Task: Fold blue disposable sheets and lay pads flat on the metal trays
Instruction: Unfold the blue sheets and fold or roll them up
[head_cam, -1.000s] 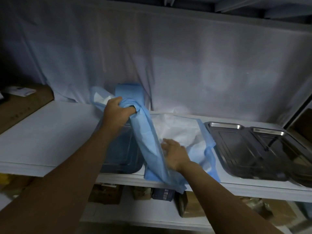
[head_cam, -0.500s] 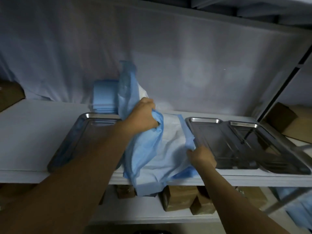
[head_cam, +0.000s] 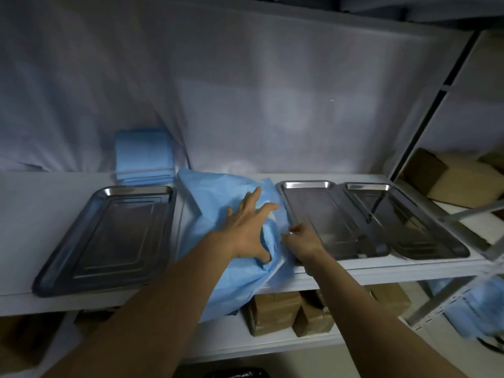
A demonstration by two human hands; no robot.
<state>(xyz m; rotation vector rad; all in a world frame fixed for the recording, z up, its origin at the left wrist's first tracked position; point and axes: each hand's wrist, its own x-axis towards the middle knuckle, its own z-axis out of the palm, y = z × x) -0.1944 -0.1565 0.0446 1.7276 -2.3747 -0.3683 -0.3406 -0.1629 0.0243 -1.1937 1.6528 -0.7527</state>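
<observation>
Centrally, blue sheet (head_cam: 207,203) (between metal trays (head_cam: 114,230))

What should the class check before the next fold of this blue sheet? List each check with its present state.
1. Blue sheet lying flat: not ok. It is bunched, and one end hangs over the shelf edge.
2. Left hand pressing the sheet down: ok, fingers spread on it.
3. Right hand holding the sheet's edge: ok, pinching it beside the middle tray.
4. Left tray ready for the sheet: ok, bare metal shows.
5. Sheet clear of the middle tray's rim: cannot tell, the right hand hides it.
6. Folded stack out of the way: ok, behind the left tray.
</observation>
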